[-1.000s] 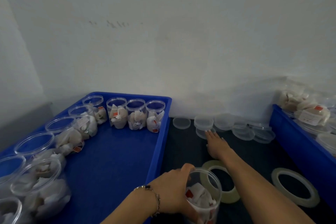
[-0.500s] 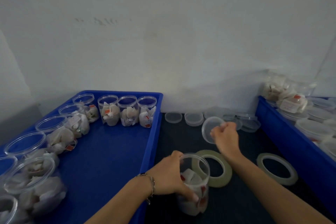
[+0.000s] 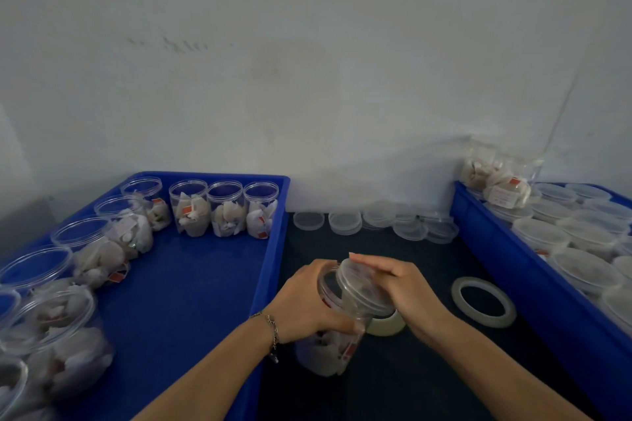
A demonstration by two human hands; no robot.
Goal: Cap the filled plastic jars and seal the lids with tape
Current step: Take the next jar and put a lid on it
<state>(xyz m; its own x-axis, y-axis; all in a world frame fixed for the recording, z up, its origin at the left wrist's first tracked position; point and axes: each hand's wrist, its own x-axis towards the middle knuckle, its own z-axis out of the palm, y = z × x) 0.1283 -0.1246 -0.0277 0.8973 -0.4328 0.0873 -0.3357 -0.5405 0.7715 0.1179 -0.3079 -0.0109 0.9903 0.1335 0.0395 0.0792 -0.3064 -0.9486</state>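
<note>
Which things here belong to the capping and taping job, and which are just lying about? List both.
In the job:
- jar, gripped by the left hand
- lid, held on it by the right hand
- tape roll
- spare lids
- open filled jars

Lying about:
- left blue tray
- right blue tray of capped jars
- wall

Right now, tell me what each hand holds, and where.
Left hand grips the filled jar round its side; right hand holds the lid at its rim.
</note>
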